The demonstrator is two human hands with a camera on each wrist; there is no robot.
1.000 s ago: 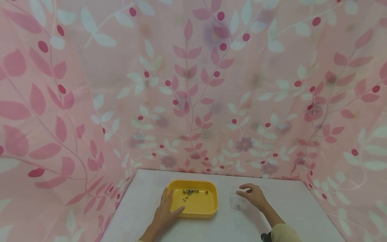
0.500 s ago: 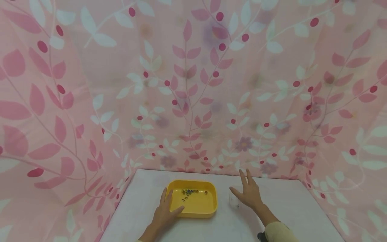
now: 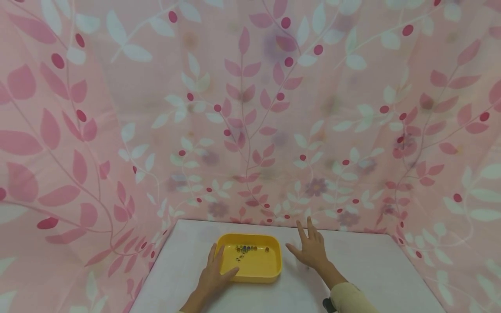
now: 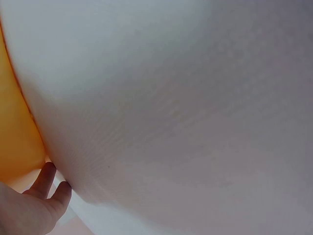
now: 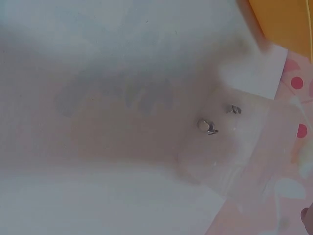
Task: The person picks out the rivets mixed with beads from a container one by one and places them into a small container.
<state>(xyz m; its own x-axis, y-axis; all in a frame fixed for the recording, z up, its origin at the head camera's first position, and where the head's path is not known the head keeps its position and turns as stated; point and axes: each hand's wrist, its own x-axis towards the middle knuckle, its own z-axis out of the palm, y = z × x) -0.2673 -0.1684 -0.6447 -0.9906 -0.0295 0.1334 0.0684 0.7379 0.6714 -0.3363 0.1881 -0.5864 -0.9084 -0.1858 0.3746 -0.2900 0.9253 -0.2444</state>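
Note:
A yellow tray (image 3: 256, 271) stands on the white table, with a cluster of small glassy, bead-like pieces (image 3: 245, 248) along its far half. My left hand (image 3: 211, 274) rests at the tray's near left corner, fingers extended by the left rim and thumb over the front rim. To the right of the tray, my right hand (image 3: 313, 250) is spread with its fingers straight and holds nothing. Below it is a clear plastic container (image 5: 249, 152), mostly hidden by the hand in the head view. In the right wrist view, a silver ring-like piece (image 5: 205, 126) and another small metal piece (image 5: 234, 109) show in it.
The white table (image 3: 375, 274) ends at the back against a pink curtain (image 3: 250, 130) with leaf patterns. More of the same cloth hangs at the left and right sides.
My right hand has gone from pinched fingers over the clear container to spread fingers, and has shifted left toward the tray. The left hand and tray have stayed in place.

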